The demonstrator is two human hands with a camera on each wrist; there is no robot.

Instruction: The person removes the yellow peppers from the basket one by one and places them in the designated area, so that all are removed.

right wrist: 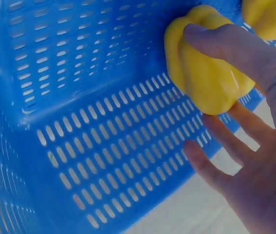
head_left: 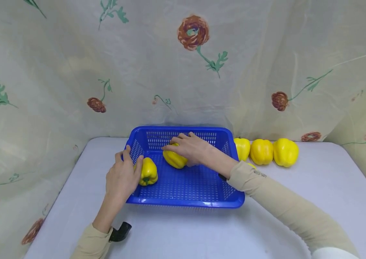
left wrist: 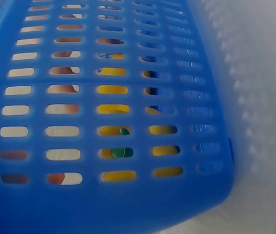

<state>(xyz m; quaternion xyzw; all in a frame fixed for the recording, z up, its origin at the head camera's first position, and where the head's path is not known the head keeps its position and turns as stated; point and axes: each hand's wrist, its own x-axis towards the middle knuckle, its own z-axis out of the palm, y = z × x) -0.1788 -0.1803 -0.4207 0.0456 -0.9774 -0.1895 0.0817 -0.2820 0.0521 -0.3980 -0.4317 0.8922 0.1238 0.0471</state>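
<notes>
A blue plastic basket [head_left: 186,203] with slotted walls stands on the table. My left hand [head_left: 121,176] grips its left rim, the thumb on the inner side beside a yellow bell pepper [head_left: 149,172]. That pepper lies in the basket with its green stem toward me. Inside the basket, my right hand [head_left: 196,149] holds another yellow bell pepper [right wrist: 206,68], the thumb across one side and fingers round the other. The left wrist view shows the basket's outer wall [left wrist: 84,204], with yellow and green showing through the slots.
Several yellow bell peppers [head_left: 286,153] stand on the white table [head_left: 176,233] to the right of the basket, one mostly hidden behind the right sleeve [head_left: 283,201]. A flower-patterned curtain [head_left: 157,72] hangs right behind the basket and table.
</notes>
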